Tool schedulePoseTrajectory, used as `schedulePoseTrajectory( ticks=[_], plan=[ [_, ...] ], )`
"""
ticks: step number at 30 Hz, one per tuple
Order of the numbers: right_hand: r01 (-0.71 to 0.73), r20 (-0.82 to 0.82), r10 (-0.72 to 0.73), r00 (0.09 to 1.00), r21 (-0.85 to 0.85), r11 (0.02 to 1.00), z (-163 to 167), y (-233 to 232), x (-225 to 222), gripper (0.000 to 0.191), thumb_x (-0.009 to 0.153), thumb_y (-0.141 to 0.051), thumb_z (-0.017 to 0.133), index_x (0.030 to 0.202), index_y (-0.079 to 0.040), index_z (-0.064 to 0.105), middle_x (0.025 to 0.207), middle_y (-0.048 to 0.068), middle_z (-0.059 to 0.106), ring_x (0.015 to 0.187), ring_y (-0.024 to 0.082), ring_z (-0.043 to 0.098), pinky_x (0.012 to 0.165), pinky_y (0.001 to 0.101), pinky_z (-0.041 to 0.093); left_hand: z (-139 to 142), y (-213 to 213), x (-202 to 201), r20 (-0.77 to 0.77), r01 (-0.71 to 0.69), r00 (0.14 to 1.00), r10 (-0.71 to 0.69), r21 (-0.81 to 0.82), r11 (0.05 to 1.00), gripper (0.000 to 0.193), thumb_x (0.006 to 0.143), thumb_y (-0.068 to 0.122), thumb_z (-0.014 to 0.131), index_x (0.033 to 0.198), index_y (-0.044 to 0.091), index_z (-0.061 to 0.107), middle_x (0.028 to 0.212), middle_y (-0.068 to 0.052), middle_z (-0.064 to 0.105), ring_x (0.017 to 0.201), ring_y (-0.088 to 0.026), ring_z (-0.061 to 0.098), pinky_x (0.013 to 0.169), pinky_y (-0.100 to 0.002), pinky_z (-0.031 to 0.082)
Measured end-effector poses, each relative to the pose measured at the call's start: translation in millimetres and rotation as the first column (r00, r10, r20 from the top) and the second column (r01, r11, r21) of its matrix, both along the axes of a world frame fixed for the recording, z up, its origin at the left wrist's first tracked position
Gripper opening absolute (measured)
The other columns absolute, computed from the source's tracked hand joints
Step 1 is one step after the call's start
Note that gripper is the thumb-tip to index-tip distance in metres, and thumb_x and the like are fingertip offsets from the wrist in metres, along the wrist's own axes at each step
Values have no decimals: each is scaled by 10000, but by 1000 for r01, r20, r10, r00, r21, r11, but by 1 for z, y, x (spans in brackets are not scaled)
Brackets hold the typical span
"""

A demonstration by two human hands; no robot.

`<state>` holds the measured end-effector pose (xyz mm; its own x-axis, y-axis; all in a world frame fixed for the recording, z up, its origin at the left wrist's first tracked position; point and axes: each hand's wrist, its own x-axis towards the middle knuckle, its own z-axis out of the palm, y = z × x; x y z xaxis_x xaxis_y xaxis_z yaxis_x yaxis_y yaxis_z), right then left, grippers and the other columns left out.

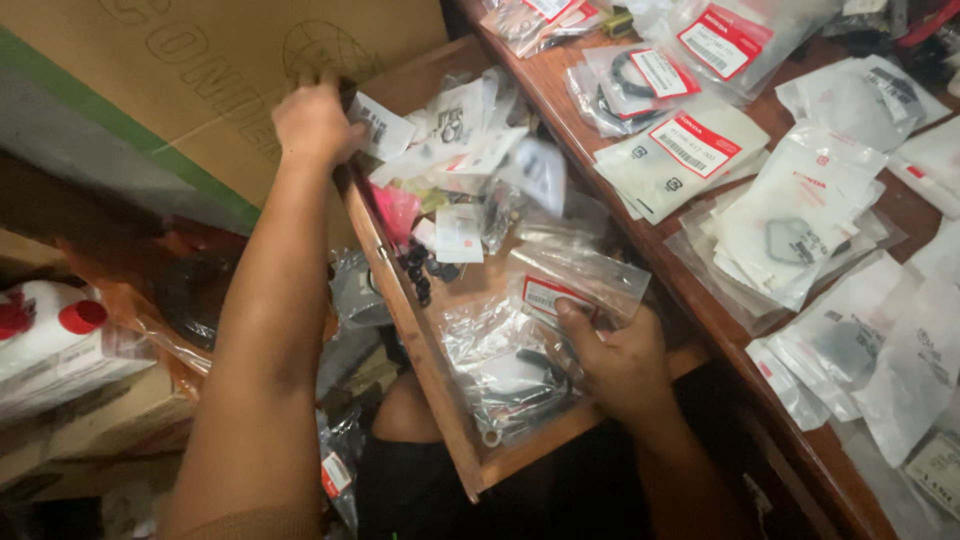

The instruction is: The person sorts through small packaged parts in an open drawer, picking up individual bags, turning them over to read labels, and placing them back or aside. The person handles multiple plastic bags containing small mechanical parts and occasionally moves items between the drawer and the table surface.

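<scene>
A: Open wooden drawer (452,440), pulled out from under the brown wooden counter (700,300). Left hand (312,125) sits at the drawer's far corner, fingers curled over the rim, gripping the wood. Likely bracing the drawer so it stays out.

B: And the right hand (620,365)?

A: Down near the drawer's front edge, fingers closed on a clear plastic packet with a red-and-white label (575,285). It is lifted slightly above the heap, label up, probably for reading.

B: What lies under it?

A: Loose clear bags of small parts (500,375) and a cluster of black rubber rings (422,268) along the drawer's left side. More white-labelled packets (790,215) overlap across the counter, spread flat, likely for sorting.
</scene>
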<state>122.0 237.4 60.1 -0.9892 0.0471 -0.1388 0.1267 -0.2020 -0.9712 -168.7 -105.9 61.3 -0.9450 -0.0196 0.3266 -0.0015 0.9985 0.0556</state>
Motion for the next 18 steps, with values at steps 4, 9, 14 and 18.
schedulePoseTrajectory(
  ticks=[4, 9, 14, 18],
  plan=[
    [7, 51, -4, 999, -48, 999, -2, -1, 0, 198, 915, -81, 691, 1083, 21, 708, 893, 75, 721, 725, 122, 668, 573, 284, 564, -5, -9, -5, -14, -52, 999, 53, 46, 998, 581, 751, 343, 846, 1254, 114, 664, 1238, -199, 651, 1119, -416, 634, 903, -553, 515],
    [-5, 17, 4, 1000, 44, 999, 0, 0, -1, 186, 924, -90, 686, 1079, 7, 719, 887, 79, 731, 705, 121, 670, 564, 278, 555, -9, -9, -6, -150, -22, 988, 22, -1, 1000, 492, 668, 228, 820, 1144, 136, 739, 1237, -186, 645, 1155, -427, 588, 977, -602, 418],
    [10, 73, -7, 997, -32, 999, 4, -3, 0, 195, 936, -78, 685, 1112, -2, 715, 865, 83, 700, 686, 133, 648, 537, 276, 539, 1, 3, 2, -30, -185, 982, 188, 97, 978, 494, 904, 439, 730, 1192, 38, 731, 1285, -232, 652, 1279, -429, 548, 1091, -594, 376],
    [16, 86, -15, 996, -15, 1000, 7, -4, 0, 194, 920, -61, 682, 1103, -2, 710, 904, 71, 718, 731, 130, 684, 565, 272, 572, 7, 18, 1, 148, -248, 954, 261, -104, 963, 667, 863, 546, 640, 1244, -1, 677, 1323, -259, 611, 1280, -441, 514, 1073, -667, 285]
  ],
)
